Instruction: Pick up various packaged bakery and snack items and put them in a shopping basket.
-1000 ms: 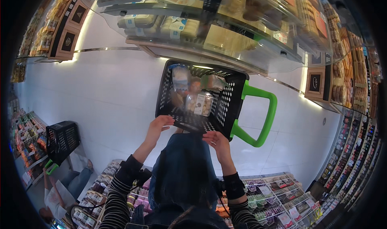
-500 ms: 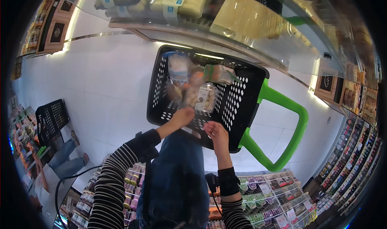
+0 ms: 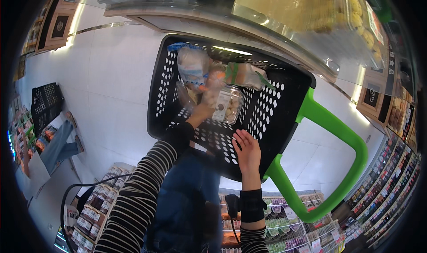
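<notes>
A black shopping basket (image 3: 218,153) with perforated walls and a green handle (image 3: 356,173) stands in front of me. Inside it, my left hand (image 3: 202,113) reaches to the near left edge of a clear plastic box (image 3: 233,106) of pale round food with a white label. Its fingers are blurred, so a grip on the box cannot be made out. Over the basket's near wall, my right hand (image 3: 247,153) is open, fingers apart, holding nothing. Behind the box lie a white bag with blue trim (image 3: 193,64) and a clear pack with a green band (image 3: 244,75).
Beyond the basket, a glass-fronted display case (image 3: 293,12) holds packed food. Packaged goods fill racks (image 3: 284,226) behind me and shelves (image 3: 387,177) at the right. To the left, a person's legs (image 3: 60,144) are near another black basket (image 3: 46,104). A black cable (image 3: 66,199) hangs by my left arm.
My left hand has moved forward from the basket's near rim to the clear box. My right hand has opened its fingers and lowered slightly. The basket appears larger and closer.
</notes>
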{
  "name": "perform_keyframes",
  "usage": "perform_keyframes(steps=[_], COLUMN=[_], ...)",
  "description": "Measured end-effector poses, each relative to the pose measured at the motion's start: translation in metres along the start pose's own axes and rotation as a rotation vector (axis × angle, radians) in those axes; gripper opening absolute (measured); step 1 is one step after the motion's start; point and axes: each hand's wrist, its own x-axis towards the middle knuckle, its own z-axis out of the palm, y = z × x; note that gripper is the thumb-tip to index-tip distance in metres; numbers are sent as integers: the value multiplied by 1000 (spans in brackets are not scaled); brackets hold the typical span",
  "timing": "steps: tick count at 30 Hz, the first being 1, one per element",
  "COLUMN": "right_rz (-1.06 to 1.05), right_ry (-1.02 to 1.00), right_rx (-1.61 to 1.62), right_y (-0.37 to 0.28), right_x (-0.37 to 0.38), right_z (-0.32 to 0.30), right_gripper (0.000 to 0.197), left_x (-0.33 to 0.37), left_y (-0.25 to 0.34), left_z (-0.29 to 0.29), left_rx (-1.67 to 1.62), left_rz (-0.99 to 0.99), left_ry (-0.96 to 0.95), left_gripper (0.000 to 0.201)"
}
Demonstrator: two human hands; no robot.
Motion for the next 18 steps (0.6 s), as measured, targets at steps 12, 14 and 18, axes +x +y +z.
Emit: perform_keyframes(steps=[12, 14, 18], right_rz=[18, 20, 39], right_ry=[-4, -4, 18], right_rx=[145, 135, 192], right_y=[-11, -11, -12], right_x=[33, 37, 41], right_z=[6, 9, 4], right_gripper=[37, 41, 37], left_x=[88, 99, 113], left_y=[-54, -69, -87], left_z=[37, 42, 55], left_rx=[208, 171, 109], left_rz=[-124, -127, -124], left_ry=[-119, -115, -100], left_gripper=[49, 51, 58])
